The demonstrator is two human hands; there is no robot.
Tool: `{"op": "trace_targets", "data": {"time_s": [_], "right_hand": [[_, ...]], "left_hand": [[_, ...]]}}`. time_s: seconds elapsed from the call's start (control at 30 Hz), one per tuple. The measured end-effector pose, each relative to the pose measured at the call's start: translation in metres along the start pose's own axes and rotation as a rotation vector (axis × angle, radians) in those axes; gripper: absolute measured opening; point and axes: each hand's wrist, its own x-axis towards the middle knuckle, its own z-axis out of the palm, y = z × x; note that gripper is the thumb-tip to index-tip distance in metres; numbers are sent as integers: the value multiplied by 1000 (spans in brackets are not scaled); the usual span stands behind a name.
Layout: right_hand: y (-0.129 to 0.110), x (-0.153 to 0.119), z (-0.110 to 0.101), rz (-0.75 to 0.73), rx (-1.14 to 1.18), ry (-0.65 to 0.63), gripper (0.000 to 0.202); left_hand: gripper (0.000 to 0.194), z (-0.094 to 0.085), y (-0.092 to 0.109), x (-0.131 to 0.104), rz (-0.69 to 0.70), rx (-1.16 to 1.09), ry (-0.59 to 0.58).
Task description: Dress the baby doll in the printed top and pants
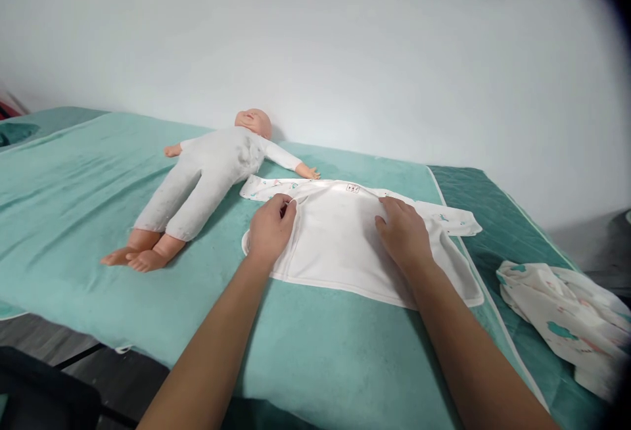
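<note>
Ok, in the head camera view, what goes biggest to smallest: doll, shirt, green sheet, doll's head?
1. Green sheet
2. Shirt and doll: unsure which, since the shirt lies nearer the camera
3. Doll's head

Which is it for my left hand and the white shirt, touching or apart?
Touching. The head view shows it: the left hand pinches a fold of the white shirt between thumb and fingers.

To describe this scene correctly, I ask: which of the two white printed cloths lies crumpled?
The cloth at far right, bunched on darker green fabric; the shirt lies spread out under the left hand and right hand.
</note>
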Motion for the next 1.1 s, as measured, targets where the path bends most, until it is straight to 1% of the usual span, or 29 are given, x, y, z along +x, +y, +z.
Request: {"op": "trace_targets", "data": {"time_s": [0.1,0.2,0.3,0.33,0.37,0.5,0.57,0.67,0.9,1.1], "right_hand": [[8,-1,-6,54,-94,26,40],[18,-1,-12,106,-161,48,32],[26,-1,-18,174,-110,9,22],[27,0,-20,198,-72,17,20],[27,1,-22,219,-34,41,19],[25,3,-27,272,92,206,13],[25,4,-27,284,137,245,11],[27,4,-26,284,162,252,10],[28,4,-26,301,212,326,14],[29,4,-23,298,195,288,17]], "left_hand": [[21,0,0,0,-12,-15,8],[21,0,0,0,-13,-24,5],[23,-1,1,0,-9,-32,2],[23,-1,1,-1,-6,-37,6],[23,-1,2,-1,-2,-44,10],[21,-2,2,-1,7,-67,26],[22,-2,2,-1,11,-75,30],[22,-2,3,-1,22,-78,35],[23,-3,4,-2,27,-94,55],[22,-2,2,-1,15,-55,30]]}}
